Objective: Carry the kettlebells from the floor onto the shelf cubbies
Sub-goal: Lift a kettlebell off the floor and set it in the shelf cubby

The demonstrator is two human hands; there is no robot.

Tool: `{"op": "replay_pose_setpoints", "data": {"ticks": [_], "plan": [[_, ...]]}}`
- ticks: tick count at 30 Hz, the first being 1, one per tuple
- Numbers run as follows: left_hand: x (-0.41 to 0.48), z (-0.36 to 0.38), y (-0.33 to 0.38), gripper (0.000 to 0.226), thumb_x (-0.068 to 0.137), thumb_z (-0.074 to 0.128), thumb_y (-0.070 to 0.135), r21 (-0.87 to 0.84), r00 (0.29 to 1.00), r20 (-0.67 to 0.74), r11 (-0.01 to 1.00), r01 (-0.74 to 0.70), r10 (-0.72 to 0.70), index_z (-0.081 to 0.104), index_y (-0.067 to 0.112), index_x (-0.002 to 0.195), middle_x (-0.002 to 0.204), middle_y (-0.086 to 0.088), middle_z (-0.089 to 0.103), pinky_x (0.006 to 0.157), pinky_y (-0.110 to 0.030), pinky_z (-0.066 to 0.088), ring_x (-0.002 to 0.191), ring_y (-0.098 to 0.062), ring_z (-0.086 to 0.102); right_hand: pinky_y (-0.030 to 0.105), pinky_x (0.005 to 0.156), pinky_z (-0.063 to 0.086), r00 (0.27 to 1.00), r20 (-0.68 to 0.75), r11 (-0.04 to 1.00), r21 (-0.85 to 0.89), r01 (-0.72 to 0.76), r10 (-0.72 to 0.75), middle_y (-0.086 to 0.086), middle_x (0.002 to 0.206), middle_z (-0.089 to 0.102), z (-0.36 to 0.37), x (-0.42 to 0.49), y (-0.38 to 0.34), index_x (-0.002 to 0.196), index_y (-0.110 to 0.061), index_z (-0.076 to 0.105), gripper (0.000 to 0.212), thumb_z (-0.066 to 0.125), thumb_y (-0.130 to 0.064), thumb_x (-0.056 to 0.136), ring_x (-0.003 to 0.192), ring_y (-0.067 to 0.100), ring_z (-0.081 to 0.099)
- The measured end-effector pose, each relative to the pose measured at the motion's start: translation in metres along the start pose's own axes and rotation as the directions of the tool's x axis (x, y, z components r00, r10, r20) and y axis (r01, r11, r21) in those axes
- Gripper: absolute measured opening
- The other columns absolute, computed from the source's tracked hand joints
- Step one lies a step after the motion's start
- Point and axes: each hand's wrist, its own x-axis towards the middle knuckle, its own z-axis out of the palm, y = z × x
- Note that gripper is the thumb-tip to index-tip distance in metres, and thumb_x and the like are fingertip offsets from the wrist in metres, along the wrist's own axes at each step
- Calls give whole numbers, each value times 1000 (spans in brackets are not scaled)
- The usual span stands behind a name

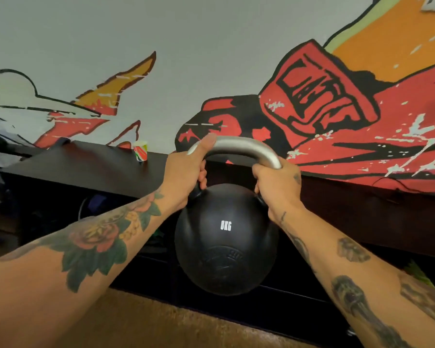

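Carrying one black kettlebell (226, 237), two-handed, in the air before the dark shelf unit (86, 169).

Item: kettlebell marked "8KG", silver handle (236, 146) arched between both grips, ball hanging straight down below the fingers, clear of the floor (141, 320). Left hand (183, 172) clamped on the left leg of the handle, thumb lying up along the arch; right hand (276, 182) clamped on the right leg, fingers wrapped behind. Handle's long axis runs left to right, from one hand across to the other; neither hand is clearly nearer the shelf. Shelf top sits just beyond the fingers at about their level; the cubby openings lie lower, behind and below the ball, dark and hard to make out. Judgement: the load must go forward and down into a cubby. Small cup (140, 151) stands on the shelf top, left of the left hand.
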Motion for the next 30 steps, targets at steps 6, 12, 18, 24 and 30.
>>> {"op": "replay_pose_setpoints", "data": {"ticks": [6, 12, 18, 24, 30], "plan": [[13, -34, -166, 50, 64, 81, 68, 31, 996, 19, 995, -91, 91, 64, 26, 42, 43, 1, 38, 38, -26, 36, 34, -17, 36, 34, 47, 38, 998, -30, 995, 80, 52, -50, -1, 50, 50, 28, -11, 177, 82, -24, 74, 20, 67, -25, 63, 48, 20, 47], [23, -57, -322, 56, 67, 78, 70, 29, 992, 3, 991, -127, 127, 64, 23, 40, 40, 1, 41, 38, -27, 37, 32, -18, 39, 32, 47, 37, 994, -21, 990, 97, 106, -104, 0, 53, 52, 56, -12, 327, 79, -31, 75, 18, 67, -26, 64, 50, 20, 49], [52, -56, -398, 63, 64, 80, 71, 56, 983, -17, 981, -184, 185, 51, 21, 39, 38, -3, 42, 39, -28, 38, 30, -21, 40, 32, 54, 45, 986, -82, 985, 80, 152, -145, 5, 59, 58, 76, 11, 409, 72, -24, 71, 7, 70, -30, 68, 55, 23, 57], [96, -44, -435, 64, 73, 69, 70, 59, 975, -28, 974, -217, 219, 55, 18, 38, 37, -4, 46, 38, -28, 38, 30, -22, 42, 44, 55, 55, 982, -127, 987, 58, 147, -139, 10, 63, 62, 93, 43, 439, 70, -25, 66, 7, 68, -32, 69, 56, 29, 60], [138, -39, -465, 56, 74, 42, 55, 17, 980, -83, 984, -178, 179, 59, 16, 37, 40, -9, 48, 39, -30, 38, 31, -26, 43, 54, 59, 58, 980, -125, 988, -22, 151, -153, 22, 75, 70, 111, 75, 461, 72, -24, 64, 10, 67, -33, 71, 70, 44, 70]]}}
